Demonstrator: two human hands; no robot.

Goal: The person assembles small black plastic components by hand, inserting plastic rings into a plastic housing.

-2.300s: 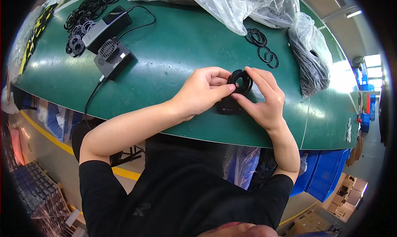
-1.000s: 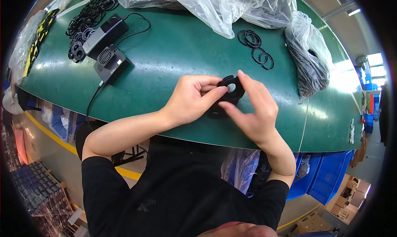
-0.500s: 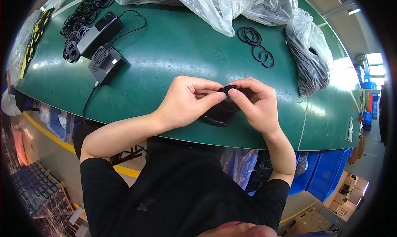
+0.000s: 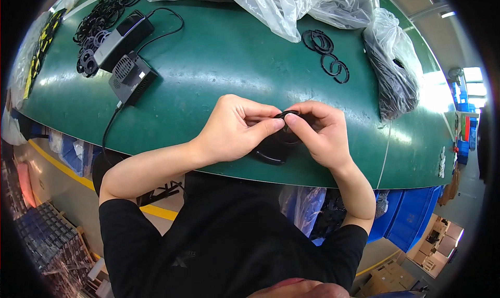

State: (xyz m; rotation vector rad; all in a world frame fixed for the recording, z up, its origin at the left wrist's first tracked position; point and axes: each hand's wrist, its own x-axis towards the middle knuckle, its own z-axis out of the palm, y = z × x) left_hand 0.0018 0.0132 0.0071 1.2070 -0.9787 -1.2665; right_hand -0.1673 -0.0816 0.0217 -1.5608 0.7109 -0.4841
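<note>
Between both hands, above the near middle of the green table [image 4: 219, 64], a small black ring [image 4: 286, 113] is pinched at its two sides. My left hand [image 4: 237, 126] grips its left side with thumb and forefinger, and my right hand [image 4: 320, 131] grips the opposite side the same way. Right below the fingertips rests a dark, curved, glossy black part [image 4: 272, 155]. My hands hide much of this part, and I cannot tell whether the ring touches it.
Several loose black rings [image 4: 319, 42] lie at the back right, beside a filled clear plastic bag [image 4: 394, 69]. Back left are a heap of black rings [image 4: 99, 22] and two grey boxy devices [image 4: 127, 79] with cables. Clear plastic sheeting [image 4: 291, 6] covers the far edge.
My hands keep their pinch on the ring, with only slight shifts. The ring appears a little more tilted, and the whole view has moved slightly.
</note>
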